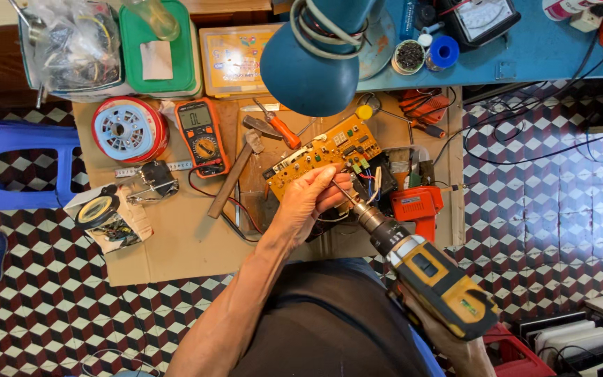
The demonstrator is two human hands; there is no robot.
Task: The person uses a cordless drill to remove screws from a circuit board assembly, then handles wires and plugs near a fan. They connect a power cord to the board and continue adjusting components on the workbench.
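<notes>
My left hand [313, 196] grips the near edge of a yellow circuit board [326, 152] that lies tilted on a cardboard sheet, fingers pinched by the drill bit. My right hand [448, 335] holds a yellow and black cordless drill [427, 274]; most of the hand is hidden behind the drill body. The drill's thin bit [344, 193] points up-left and meets the board's near edge next to my left fingers. Coloured wires run from the board's right side.
On the cardboard [176, 244] lie a hammer [235, 171], an orange multimeter [204, 136], a red-rimmed wire spool [128, 129], an orange-handled screwdriver [280, 128] and an orange tool [417, 206]. A blue lamp head [312, 63] hangs overhead. A blue stool [19, 164] stands left.
</notes>
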